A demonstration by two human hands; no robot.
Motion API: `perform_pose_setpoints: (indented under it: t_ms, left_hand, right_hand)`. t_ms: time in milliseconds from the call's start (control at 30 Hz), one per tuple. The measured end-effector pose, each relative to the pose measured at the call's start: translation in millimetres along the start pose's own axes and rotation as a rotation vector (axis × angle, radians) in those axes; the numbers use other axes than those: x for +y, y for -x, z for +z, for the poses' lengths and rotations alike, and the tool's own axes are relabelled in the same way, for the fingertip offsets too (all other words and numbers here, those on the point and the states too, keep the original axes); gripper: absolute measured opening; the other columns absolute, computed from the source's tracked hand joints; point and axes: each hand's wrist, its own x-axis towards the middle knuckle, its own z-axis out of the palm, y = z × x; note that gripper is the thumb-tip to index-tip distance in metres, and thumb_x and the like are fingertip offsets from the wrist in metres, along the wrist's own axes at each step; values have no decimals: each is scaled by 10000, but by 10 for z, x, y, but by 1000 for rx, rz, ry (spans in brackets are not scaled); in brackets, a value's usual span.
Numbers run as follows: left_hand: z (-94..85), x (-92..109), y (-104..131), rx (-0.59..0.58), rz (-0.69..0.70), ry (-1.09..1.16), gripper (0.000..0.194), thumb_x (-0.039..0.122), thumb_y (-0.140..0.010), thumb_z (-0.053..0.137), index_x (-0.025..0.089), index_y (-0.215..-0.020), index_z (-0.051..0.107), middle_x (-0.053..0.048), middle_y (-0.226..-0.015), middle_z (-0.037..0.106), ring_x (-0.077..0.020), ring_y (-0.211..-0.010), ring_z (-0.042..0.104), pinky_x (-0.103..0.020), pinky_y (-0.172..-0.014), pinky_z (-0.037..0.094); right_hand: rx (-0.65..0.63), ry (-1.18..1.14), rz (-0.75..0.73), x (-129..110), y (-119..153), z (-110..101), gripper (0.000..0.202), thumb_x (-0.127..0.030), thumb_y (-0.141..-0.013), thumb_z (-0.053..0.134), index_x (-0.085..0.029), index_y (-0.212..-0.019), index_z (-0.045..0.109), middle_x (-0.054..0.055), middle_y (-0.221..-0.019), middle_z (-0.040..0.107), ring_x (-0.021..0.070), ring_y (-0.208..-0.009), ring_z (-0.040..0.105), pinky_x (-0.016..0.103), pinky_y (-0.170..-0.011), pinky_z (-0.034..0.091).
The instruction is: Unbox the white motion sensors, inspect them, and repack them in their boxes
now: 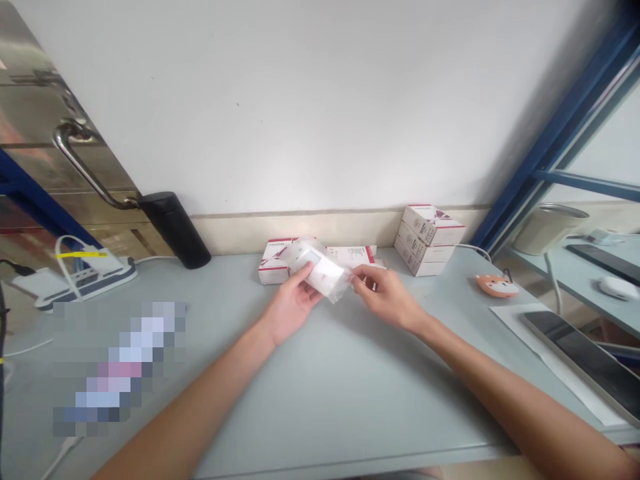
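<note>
A white device with a small grey panel point(323, 272) lies inside a clear plastic bag point(341, 288). My left hand point(289, 312) is closed round its lower left side, thumb on top. At the bag's right end, the fingers of my right hand point(387, 295) pinch the plastic. Just behind the bag on the table are a red and white box point(273, 263) and another white and red box point(363, 253), both partly covered by the bag and hands. Several similar boxes form a stack point(429, 240) to the right, against the wall.
A black cylindrical bottle point(175, 230) stands at the back left, near a power strip point(90, 283) with plugs and cables. A blurred-out oblong item point(120, 367) lies at left. At right are an orange and white pouch point(497, 285) and a dark-screened phone point(583, 357) on paper.
</note>
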Motion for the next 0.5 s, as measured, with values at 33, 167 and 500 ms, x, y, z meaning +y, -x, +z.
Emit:
perform_pose_setpoints:
  t_ms: [33,167,500]
  left_hand:
    - [-7,6,-5,-3,4,4,403,279,-965,733,204,-1358,698,-88,-1471,665,-240,-1404,593,-320,-1118,561]
    - [-29,20,-14,9,47,4,421,272,-952,747,220,-1366,689,-75,-1473,665,-235,-1412,586,-328,-1143,544]
    - [-17,-4,-7,9,61,-59,417,246,-949,733,196,-1358,670,-92,-1506,636,-247,-1414,580,-344,-1160,514]
  right_hand:
    - [17,17,13,7,-3,-9,189,-307,-965,545,-253,-974,726,-24,-783,683,147,-640,534,310,-667,416]
    - [14,-66,81,11,16,-15,244,-347,-994,505,-271,-1135,689,-3,-913,721,149,-658,568,313,-669,456]
    - [74,-321,130,-36,-20,12,324,-529,-965,597,-221,-1049,654,40,-917,709,152,-664,596,297,-592,478]
